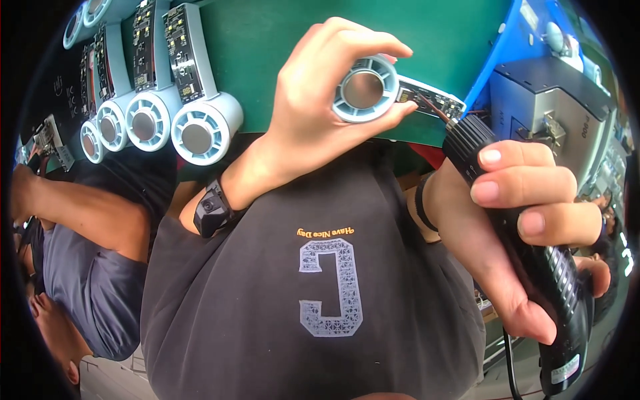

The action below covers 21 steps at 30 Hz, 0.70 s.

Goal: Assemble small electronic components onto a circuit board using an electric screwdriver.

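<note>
My left hand (303, 100) curls its thumb and fingers round the light-blue round head of a device housing (341, 107). A flat dark disc sits in the middle of that head. From the head a narrow arm stretches right, with a black circuit board (419, 97) lying in it. My right hand (527, 193) grips a black corded electric screwdriver (563, 287) by its body, tilted up and left. Its thin bit reaches over the board; whether the tip touches a screw is too small to tell.
Several similar light-blue housings (212, 127) with circuit boards stand in a row at the left on the green work mat (267, 40). A grey box (553, 100) and a blue tray edge (493, 57) lie at the right. Another person's arm (93, 207) is at the left.
</note>
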Tool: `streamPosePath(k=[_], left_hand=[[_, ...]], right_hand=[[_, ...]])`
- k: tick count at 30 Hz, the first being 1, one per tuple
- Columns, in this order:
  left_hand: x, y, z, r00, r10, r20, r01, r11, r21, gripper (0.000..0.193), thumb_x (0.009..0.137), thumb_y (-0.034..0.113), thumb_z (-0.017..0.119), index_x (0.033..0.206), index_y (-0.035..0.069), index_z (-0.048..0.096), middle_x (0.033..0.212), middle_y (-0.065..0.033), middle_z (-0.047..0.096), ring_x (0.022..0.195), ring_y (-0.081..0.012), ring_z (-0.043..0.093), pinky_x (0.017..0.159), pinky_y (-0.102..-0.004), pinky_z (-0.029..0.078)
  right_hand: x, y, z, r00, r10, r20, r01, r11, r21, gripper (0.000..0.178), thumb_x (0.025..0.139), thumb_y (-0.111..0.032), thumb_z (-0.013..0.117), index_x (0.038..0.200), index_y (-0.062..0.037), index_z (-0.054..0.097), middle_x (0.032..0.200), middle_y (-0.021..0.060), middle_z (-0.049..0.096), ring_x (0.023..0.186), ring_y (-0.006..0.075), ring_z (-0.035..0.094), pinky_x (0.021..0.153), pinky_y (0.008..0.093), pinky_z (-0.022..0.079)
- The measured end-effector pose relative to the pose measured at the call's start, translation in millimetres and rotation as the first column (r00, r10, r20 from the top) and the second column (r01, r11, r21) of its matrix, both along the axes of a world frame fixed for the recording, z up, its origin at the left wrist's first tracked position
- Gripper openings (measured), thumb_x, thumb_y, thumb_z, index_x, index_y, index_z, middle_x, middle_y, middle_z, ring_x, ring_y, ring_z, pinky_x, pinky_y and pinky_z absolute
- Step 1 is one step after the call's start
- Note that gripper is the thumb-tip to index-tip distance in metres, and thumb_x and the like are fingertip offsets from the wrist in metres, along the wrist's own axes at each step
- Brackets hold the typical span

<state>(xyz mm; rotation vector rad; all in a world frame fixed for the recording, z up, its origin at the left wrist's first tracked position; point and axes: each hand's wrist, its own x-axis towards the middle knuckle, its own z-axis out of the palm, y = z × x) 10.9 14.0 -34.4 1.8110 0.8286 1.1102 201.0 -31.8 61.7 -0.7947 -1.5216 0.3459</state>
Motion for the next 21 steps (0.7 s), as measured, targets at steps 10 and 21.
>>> streamPosePath(k=[10,21], left_hand=[[-3.5,-0.1,-5.1,0.999,-0.007,0.034,0.007,1.000,-0.001,0.057,0.074,-0.001,0.095,0.125,0.001,0.069,0.114,-0.0127,0.072,0.101,-0.0229,0.073,0.082,-0.0315,0.060],[-4.2,1.3,-2.1,1.000,-0.014,0.007,0.014,1.000,-0.008,0.053,0.072,-0.002,0.091,0.121,0.001,0.071,0.114,-0.0121,0.073,0.100,-0.0248,0.070,0.080,-0.0343,0.057]], right_hand=[[-13.6,10.0,-13.8,0.996,0.088,-0.014,-0.088,0.995,-0.046,0.075,0.106,-0.080,0.036,0.146,-0.0168,0.040,0.095,0.0126,0.049,0.048,0.0230,0.047,0.038,0.0390,0.042],[-19.7,11.7,-16.3,0.995,0.070,0.070,-0.065,0.996,-0.065,0.073,0.105,-0.079,0.034,0.147,-0.0208,0.031,0.094,0.0163,0.049,0.053,0.0274,0.051,0.044,0.0443,0.048]])
